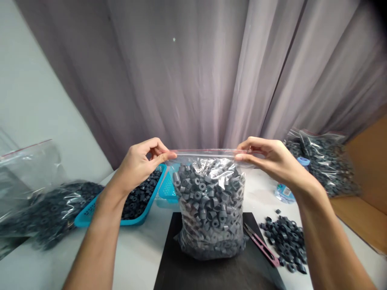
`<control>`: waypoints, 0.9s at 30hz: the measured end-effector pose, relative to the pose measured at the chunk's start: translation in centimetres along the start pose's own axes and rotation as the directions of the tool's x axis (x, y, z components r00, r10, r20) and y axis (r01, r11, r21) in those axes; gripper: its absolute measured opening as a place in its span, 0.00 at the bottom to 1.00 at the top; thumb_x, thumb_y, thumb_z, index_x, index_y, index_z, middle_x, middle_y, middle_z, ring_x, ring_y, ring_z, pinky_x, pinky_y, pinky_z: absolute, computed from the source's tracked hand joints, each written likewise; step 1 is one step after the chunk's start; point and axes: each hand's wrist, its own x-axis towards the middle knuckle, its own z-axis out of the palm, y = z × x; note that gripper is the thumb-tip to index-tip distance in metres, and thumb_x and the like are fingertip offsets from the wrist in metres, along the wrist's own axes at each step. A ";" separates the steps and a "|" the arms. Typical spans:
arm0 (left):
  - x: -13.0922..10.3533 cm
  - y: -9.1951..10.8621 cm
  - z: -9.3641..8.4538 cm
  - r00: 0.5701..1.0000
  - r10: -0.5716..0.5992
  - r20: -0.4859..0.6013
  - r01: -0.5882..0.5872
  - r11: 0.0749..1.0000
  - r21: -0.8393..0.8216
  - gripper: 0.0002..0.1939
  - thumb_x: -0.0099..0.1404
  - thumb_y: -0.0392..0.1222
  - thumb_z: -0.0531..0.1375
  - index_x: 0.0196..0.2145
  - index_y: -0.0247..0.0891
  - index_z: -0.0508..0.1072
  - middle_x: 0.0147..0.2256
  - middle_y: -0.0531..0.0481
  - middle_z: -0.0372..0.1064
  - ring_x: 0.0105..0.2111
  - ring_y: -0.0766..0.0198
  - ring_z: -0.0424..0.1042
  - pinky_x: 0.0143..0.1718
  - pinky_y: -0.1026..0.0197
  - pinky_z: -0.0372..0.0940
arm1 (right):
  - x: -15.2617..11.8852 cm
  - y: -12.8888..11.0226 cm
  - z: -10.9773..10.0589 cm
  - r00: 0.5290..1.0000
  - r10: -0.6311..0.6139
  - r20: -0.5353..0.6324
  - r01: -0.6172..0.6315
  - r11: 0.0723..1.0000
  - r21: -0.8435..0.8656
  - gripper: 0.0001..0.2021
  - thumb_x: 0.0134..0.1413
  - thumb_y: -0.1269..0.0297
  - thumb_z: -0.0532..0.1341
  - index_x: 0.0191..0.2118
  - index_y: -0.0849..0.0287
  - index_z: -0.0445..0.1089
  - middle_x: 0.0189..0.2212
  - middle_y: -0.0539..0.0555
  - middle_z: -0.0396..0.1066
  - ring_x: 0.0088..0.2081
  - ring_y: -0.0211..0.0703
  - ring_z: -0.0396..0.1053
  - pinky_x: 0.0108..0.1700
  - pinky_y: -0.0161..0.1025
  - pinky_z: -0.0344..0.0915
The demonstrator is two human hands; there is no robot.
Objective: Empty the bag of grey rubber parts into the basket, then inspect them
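Observation:
A clear zip-lock bag (pixel 211 205) full of small grey ring-shaped pieces stands upright on a black board (pixel 193 276). My left hand (pixel 148 157) pinches the left end of its red-edged zip strip between thumb and fingers. At the other end, my right hand (pixel 263 155) pinches the same strip, so the top is stretched straight between both hands. Whether the zip is sealed cannot be made out. Pink-handled thread snips (pixel 262 246) lie on the board's right edge, beside the bag.
A blue basket (pixel 145 215) of dark pieces sits behind my left forearm, with another blue basket (pixel 167 189) near it. Filled bags lie at far left (pixel 60 205) and back right (pixel 326 161). Loose pieces (pixel 286 239), a plastic bottle (pixel 284 193) and a cardboard box (pixel 369 161) are at right.

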 end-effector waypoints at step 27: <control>-0.6 5.7 3.4 0.888 0.414 0.200 -0.450 0.872 0.192 0.09 0.75 0.40 0.56 0.37 0.40 0.73 0.34 0.53 0.69 0.35 0.64 0.68 0.36 0.59 0.59 | -0.2 -1.6 0.0 0.988 -0.150 0.041 0.151 0.989 -0.010 0.12 0.65 0.55 0.64 0.32 0.55 0.74 0.30 0.51 0.68 0.33 0.42 0.65 0.37 0.40 0.61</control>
